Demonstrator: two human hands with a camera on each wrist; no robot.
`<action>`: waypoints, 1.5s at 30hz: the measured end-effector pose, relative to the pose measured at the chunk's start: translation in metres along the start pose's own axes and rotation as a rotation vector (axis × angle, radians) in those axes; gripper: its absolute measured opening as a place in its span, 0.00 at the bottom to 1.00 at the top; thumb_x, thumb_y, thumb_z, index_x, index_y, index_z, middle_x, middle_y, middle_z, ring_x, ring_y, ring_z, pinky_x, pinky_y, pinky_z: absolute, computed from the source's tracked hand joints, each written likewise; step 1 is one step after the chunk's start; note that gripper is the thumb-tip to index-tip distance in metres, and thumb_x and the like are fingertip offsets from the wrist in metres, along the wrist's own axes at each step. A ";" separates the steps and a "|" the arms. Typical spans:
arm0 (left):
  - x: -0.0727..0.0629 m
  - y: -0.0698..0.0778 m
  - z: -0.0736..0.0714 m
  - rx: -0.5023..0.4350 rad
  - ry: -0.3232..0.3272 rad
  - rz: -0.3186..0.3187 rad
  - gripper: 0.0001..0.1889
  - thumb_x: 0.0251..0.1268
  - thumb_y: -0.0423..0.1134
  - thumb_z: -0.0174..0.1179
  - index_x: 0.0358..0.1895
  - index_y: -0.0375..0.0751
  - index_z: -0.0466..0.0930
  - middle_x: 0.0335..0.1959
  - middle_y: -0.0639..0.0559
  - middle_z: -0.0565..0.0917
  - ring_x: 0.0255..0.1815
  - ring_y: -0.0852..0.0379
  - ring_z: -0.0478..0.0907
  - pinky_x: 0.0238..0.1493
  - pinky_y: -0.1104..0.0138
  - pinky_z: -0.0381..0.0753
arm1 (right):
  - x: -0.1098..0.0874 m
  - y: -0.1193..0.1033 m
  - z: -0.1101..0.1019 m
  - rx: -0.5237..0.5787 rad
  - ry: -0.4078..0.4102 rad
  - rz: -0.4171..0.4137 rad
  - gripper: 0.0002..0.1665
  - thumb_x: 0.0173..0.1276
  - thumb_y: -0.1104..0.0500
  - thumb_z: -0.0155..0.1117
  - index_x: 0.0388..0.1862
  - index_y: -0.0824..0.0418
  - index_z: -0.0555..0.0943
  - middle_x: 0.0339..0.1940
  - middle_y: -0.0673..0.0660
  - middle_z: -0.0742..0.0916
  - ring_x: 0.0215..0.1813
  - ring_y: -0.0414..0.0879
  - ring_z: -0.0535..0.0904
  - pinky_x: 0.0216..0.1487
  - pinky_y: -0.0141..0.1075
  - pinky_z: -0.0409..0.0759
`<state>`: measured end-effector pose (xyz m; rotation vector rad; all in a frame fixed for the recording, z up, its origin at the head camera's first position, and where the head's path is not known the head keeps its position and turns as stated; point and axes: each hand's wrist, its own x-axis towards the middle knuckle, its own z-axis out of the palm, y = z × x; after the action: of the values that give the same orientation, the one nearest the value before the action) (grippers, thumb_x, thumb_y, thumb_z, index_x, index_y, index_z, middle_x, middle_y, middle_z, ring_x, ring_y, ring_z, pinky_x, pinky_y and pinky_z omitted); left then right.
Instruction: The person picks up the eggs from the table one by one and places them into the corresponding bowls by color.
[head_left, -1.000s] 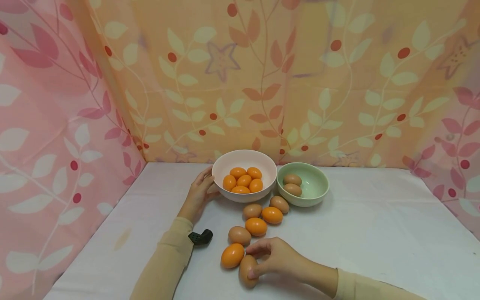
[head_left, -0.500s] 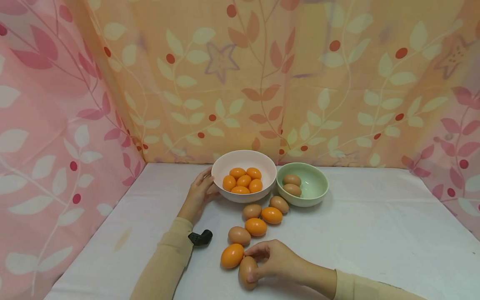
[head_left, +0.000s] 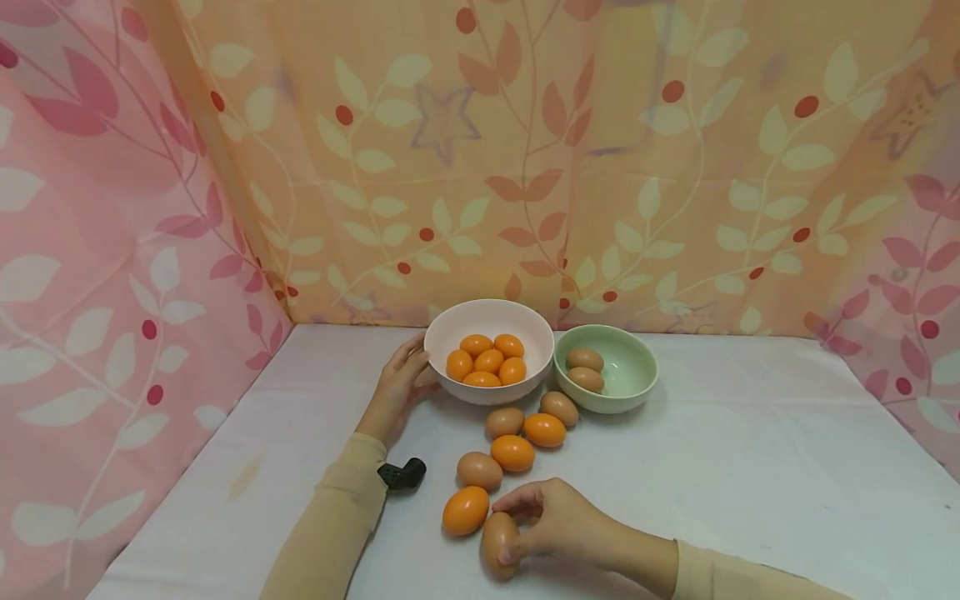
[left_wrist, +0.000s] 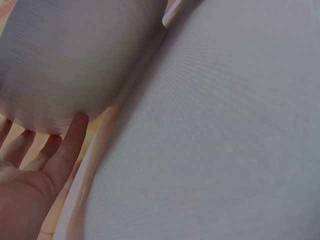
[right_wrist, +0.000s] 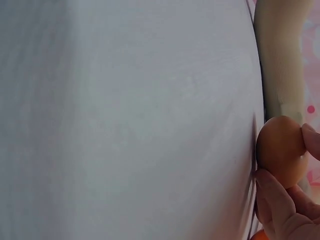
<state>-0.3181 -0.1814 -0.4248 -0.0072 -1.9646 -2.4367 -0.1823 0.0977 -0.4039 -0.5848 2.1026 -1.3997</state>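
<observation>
My right hand pinches a brown egg between thumb and fingers, low over the near part of the white table. In the right wrist view the same brown egg shows between the fingertips. My left hand rests its extended fingers against the left side of a pale pink bowl. The left wrist view shows these fingers on the bowl's outer wall. Several orange eggs lie in that bowl. On its right stands a green bowl with two brown eggs inside.
A loose line of eggs lies between the bowls and my right hand, with an orange egg closest to it. Farther along are a brown egg and an orange egg. A patterned curtain hangs behind the white table.
</observation>
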 end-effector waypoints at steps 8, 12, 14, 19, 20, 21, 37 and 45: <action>0.000 0.000 0.001 -0.001 -0.004 -0.013 0.27 0.76 0.43 0.53 0.75 0.54 0.63 0.77 0.55 0.63 0.73 0.49 0.65 0.60 0.50 0.78 | -0.003 -0.009 -0.027 -0.012 0.068 -0.016 0.29 0.52 0.56 0.80 0.54 0.61 0.84 0.49 0.52 0.89 0.52 0.43 0.81 0.53 0.32 0.79; 0.000 0.001 0.001 0.004 -0.005 -0.013 0.28 0.76 0.43 0.52 0.76 0.53 0.61 0.78 0.55 0.62 0.73 0.48 0.65 0.61 0.50 0.77 | -0.005 -0.015 -0.044 -0.035 0.118 -0.017 0.32 0.53 0.53 0.79 0.57 0.63 0.83 0.51 0.54 0.89 0.56 0.46 0.81 0.60 0.41 0.79; 0.000 0.001 0.000 0.007 -0.008 -0.011 0.28 0.76 0.43 0.52 0.76 0.53 0.61 0.79 0.54 0.62 0.73 0.48 0.64 0.62 0.50 0.77 | -0.006 -0.017 -0.051 -0.036 0.144 -0.013 0.33 0.53 0.53 0.79 0.58 0.64 0.82 0.52 0.55 0.89 0.58 0.47 0.81 0.58 0.40 0.80; 0.000 0.000 0.000 -0.002 0.001 -0.013 0.27 0.76 0.43 0.53 0.76 0.52 0.62 0.77 0.52 0.64 0.72 0.47 0.66 0.63 0.48 0.76 | -0.004 -0.021 -0.073 0.010 0.199 -0.018 0.36 0.55 0.54 0.78 0.61 0.67 0.79 0.57 0.60 0.86 0.59 0.50 0.81 0.52 0.34 0.83; 0.000 0.000 0.000 -0.002 0.005 -0.015 0.27 0.76 0.43 0.53 0.75 0.52 0.62 0.77 0.52 0.64 0.72 0.47 0.66 0.63 0.48 0.76 | -0.003 -0.021 -0.077 0.015 0.214 -0.019 0.36 0.56 0.54 0.78 0.61 0.67 0.79 0.58 0.61 0.86 0.59 0.49 0.81 0.53 0.35 0.83; 0.000 0.000 0.000 -0.004 0.010 -0.017 0.27 0.76 0.43 0.53 0.75 0.52 0.63 0.76 0.52 0.65 0.71 0.47 0.66 0.62 0.48 0.76 | -0.002 -0.022 -0.082 0.020 0.228 -0.019 0.36 0.57 0.54 0.78 0.62 0.68 0.78 0.58 0.62 0.86 0.58 0.48 0.82 0.53 0.35 0.83; 0.001 -0.001 0.000 -0.003 0.017 -0.017 0.27 0.75 0.42 0.53 0.75 0.54 0.63 0.78 0.55 0.63 0.72 0.48 0.66 0.58 0.52 0.80 | 0.020 -0.019 -0.138 -0.030 0.385 0.015 0.38 0.64 0.52 0.72 0.68 0.67 0.73 0.63 0.64 0.83 0.58 0.44 0.81 0.55 0.29 0.80; 0.001 -0.001 0.000 -0.005 0.019 -0.022 0.28 0.76 0.42 0.53 0.76 0.54 0.62 0.78 0.54 0.62 0.73 0.48 0.65 0.60 0.50 0.78 | 0.034 -0.014 -0.156 0.027 0.461 0.058 0.39 0.63 0.49 0.73 0.68 0.68 0.74 0.62 0.64 0.83 0.46 0.35 0.85 0.53 0.33 0.84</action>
<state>-0.3194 -0.1810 -0.4253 0.0377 -1.9617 -2.4448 -0.3086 0.1795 -0.3490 -0.1968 2.4215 -1.6464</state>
